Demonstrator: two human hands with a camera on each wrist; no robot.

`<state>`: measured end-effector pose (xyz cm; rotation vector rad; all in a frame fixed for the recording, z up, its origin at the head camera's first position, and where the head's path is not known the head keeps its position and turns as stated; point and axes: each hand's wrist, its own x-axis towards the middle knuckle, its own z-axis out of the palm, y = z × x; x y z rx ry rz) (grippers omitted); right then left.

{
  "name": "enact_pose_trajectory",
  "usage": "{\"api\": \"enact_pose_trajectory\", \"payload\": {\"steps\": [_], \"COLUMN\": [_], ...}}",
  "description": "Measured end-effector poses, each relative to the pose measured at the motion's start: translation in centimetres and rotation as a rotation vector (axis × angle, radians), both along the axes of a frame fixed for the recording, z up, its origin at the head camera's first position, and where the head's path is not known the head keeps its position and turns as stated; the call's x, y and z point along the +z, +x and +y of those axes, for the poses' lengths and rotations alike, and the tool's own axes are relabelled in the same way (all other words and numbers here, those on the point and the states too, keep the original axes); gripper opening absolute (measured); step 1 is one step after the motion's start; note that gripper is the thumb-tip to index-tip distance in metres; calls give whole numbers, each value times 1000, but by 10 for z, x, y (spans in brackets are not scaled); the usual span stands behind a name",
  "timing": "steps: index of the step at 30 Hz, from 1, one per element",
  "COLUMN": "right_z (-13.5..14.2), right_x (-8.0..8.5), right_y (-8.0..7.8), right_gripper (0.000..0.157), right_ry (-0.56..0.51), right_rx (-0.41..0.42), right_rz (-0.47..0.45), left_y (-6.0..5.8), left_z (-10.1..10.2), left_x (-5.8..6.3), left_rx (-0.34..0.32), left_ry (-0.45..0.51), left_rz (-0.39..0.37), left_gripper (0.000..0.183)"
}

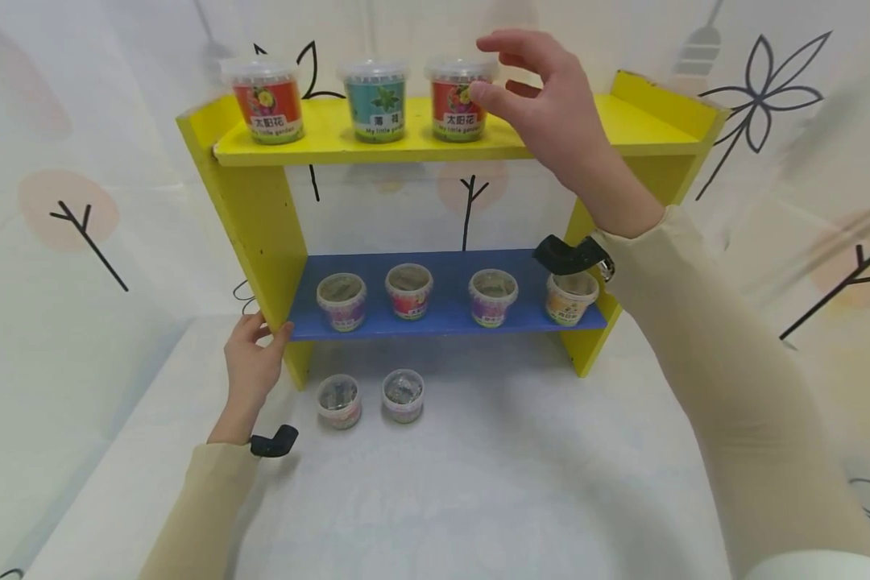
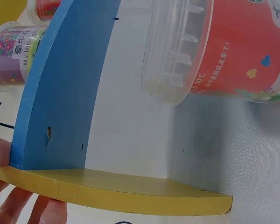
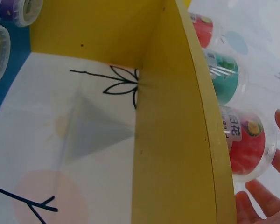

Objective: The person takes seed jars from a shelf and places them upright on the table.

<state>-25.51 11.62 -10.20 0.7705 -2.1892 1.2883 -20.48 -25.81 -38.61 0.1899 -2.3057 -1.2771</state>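
Read as a clock, the head view puts the right hand (image 1: 547, 109) at 1, fingers spread and loosely curved beside the nearest red cup (image 1: 451, 109), upright at 12 on the yellow top shelf (image 1: 565, 145); whether the thumb touches it I cannot tell. Between 8 and 9, the left hand (image 1: 254, 362) pinches the yellow side panel (image 1: 250, 209), probably to steady it. A teal cup (image 1: 373, 105) and another red cup (image 1: 268, 105) stand toward 11, labels forward, presumably for reading. Four cups (image 1: 410, 300) sit on the blue shelf (image 1: 445, 278), two lower cups (image 1: 341, 407) on the counter (image 1: 478, 491) around 7. Both top-shelf red labels read 太阳花, the teal 薄荷, each with "My little garden"; a purple cup (image 2: 11, 58) in the left wrist view shows 牵牛花.
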Motion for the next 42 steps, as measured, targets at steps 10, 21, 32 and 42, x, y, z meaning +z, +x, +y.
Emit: {"api": "enact_pose_trajectory", "payload": {"steps": [10,21,32,42], "right_z": [-2,-7,-4,3], "right_x": [0,0,-1,-3], "right_y": [-4,-2,1,9], "right_gripper": [37,28,24,37], "right_ry": [9,-82,-154,-173], "right_rx": [-9,29,70,48], "right_rz": [-46,-100,-60,-62], "left_y": [0,0,0,0], "left_z": [0,0,0,1], "left_x": [-1,-1,2,1], "left_rx": [-4,-5,5,5], "left_ry": [-21,-17,-20,-22], "left_rz": [24,21,3,-4], "left_gripper": [42,42,43,43]}}
